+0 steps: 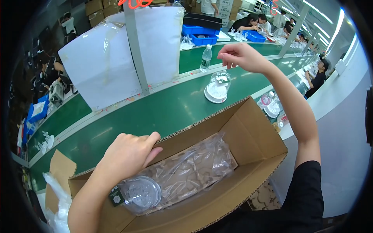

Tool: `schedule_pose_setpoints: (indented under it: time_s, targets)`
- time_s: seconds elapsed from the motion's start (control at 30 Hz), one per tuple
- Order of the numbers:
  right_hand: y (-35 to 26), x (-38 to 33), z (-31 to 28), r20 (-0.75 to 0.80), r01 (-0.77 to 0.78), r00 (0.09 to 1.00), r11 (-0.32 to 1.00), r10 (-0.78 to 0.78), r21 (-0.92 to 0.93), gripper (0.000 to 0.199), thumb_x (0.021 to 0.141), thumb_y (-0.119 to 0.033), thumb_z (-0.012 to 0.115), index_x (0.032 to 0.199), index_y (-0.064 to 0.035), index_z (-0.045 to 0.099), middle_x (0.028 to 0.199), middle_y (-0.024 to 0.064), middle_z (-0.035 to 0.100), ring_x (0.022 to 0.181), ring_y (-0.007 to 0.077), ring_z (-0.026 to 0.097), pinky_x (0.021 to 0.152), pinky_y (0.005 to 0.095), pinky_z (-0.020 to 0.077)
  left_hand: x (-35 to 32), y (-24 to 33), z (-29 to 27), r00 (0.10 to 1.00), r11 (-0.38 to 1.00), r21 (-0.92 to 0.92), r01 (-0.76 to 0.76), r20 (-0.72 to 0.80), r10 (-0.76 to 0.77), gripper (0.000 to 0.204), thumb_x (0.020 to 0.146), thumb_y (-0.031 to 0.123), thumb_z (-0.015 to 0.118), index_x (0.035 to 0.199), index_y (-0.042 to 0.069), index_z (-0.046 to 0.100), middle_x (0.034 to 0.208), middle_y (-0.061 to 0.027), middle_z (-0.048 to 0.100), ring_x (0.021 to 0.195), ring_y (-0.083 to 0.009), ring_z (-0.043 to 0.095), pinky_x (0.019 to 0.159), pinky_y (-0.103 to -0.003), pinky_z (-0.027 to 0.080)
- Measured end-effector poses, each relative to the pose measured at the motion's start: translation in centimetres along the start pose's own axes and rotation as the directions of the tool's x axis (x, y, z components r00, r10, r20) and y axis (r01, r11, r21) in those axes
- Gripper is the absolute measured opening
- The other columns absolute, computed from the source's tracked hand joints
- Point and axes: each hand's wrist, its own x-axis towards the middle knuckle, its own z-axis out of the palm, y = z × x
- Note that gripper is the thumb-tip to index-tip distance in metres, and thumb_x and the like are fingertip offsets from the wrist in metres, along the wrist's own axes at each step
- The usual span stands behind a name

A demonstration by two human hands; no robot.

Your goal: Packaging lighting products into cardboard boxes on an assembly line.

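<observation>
An open cardboard box [254, 136] stands in front of me, beside the green belt. My left hand [130, 153] is closed over its far rim, toward the left, with the thumb on the inner side. Inside lie a sheet of clear plastic film [198, 163] over brown cardboard pieces and a round clear item with a pale rim [143, 194], wrapped in plastic. My right hand [243, 56] hangs in the air with fingers bent downward and nothing visible in it. Below it, a clear dome on a round white base [217, 91] stands upright on the belt, apart from the fingers.
A water bottle [206, 60] stands past the dome. Large white boards [105, 58] and a metal post [136, 50] rise beyond the belt [143, 110]. Bottles and another dome [272, 106] sit at the right. Blue trays [202, 37] and several people are farther back.
</observation>
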Motion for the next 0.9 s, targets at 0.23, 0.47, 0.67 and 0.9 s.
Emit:
schedule_pose_setpoints:
  time_s: [0.23,0.47,0.67,0.9]
  targets:
    - [19.6,8.2,2.4,0.127,-0.159,0.952,0.807,0.277,-0.569,0.036,0.095,-0.031,0.065,0.114,-0.0018,0.071,0.099,0.0158,0.076,0.088,0.0288,0.074,0.085,0.0412,0.0583,0.9,-0.5,0.1,1.0,0.998,-0.055,-0.026,0.0,0.026,0.023,0.098,0.027,0.068,0.103,0.007,0.059,0.075,-0.0118,0.07,0.068,-0.0326,0.069,0.058,-0.043,0.051]
    - [22.8,10.2,8.0,0.262,-0.161,0.812,0.633,0.521,-0.757,0.067,0.096,-0.035,0.065,0.154,-0.0095,0.043,0.16,0.0222,0.042,0.143,0.0385,0.047,0.116,0.0462,0.0428,1.5,-0.8,-0.2,0.999,0.998,-0.027,-0.05,-0.003,0.05,0.024,0.098,0.025,0.067,0.097,0.005,0.054,0.078,-0.0077,0.07,0.065,-0.0256,0.07,0.053,-0.038,0.054]
    - [23.6,9.0,9.0,0.204,-0.217,0.811,0.606,0.549,-0.766,0.079,0.101,-0.036,0.06,0.164,-0.0099,0.02,0.169,0.0225,0.02,0.146,0.0412,0.042,0.119,0.0486,0.0385,1.0,-0.5,0.0,0.998,0.997,-0.044,-0.059,-0.023,0.058,0.024,0.098,0.024,0.067,0.098,0.004,0.054,0.078,-0.0078,0.07,0.065,-0.024,0.07,0.052,-0.037,0.054]
    - [26.6,8.0,9.2,0.266,-0.259,0.826,0.754,0.497,-0.604,0.079,0.103,-0.037,0.057,0.163,-0.0048,0.018,0.168,0.0244,0.023,0.148,0.0394,0.04,0.121,0.0433,0.0357,1.1,-0.6,-0.2,0.998,0.997,-0.054,-0.058,-0.002,0.058,0.026,0.098,0.026,0.067,0.099,0.004,0.054,0.08,-0.0087,0.071,0.065,-0.0247,0.071,0.052,-0.038,0.054]
